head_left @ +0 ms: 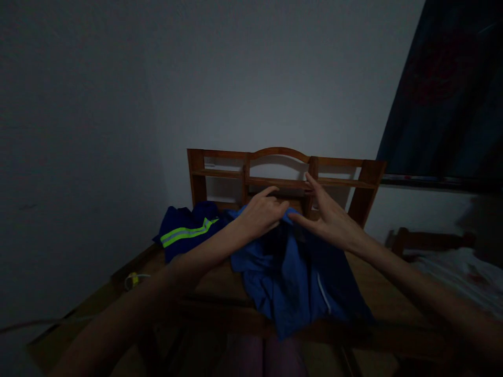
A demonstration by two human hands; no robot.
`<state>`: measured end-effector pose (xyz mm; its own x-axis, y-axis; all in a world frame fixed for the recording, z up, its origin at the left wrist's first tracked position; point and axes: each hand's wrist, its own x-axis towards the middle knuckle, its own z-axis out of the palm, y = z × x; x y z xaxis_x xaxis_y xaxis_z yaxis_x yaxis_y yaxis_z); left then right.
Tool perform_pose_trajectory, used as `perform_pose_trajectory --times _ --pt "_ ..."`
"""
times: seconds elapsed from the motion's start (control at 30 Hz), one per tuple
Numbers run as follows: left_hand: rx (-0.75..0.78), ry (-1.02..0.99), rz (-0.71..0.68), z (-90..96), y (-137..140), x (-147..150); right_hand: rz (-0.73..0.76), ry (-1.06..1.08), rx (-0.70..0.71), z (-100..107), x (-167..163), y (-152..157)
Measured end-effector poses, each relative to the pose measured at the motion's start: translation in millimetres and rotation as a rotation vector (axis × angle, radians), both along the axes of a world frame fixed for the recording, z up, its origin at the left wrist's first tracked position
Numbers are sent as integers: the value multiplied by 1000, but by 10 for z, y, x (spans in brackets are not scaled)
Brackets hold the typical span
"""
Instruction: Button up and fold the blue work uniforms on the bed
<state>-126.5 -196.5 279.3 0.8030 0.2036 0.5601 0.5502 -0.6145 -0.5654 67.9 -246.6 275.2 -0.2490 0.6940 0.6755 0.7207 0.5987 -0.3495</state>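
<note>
A blue jacket [267, 275] with a darker navy part and a thin white stripe lies crumpled on the wooden desk [220, 280], its lower end hanging over the front edge. Above its upper end, my left hand [264, 213] has its fingers curled on a bit of the light blue cloth, the index finger lifted. Opposite it is my right hand [336, 222], fingers stretched out and thumb apart, the thumb tip by the same cloth. The dim light hides the exact contact.
Left of the jacket lies a folded dark blue garment [188, 235] with a yellow-green and grey reflective band. A wooden shelf rack [281, 152] stands at the desk's back against the wall. A yellow object [134, 278] with a cable sits at the left edge. White cloth [463, 272] lies at right.
</note>
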Motion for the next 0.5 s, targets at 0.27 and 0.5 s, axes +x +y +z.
perform_pose_trajectory --times 0.27,0.5 --pt "-340 -219 376 291 364 -246 -417 -535 -366 -331 494 349" --pt "-882 -59 386 526 678 -391 -770 -525 -48 386 705 529"
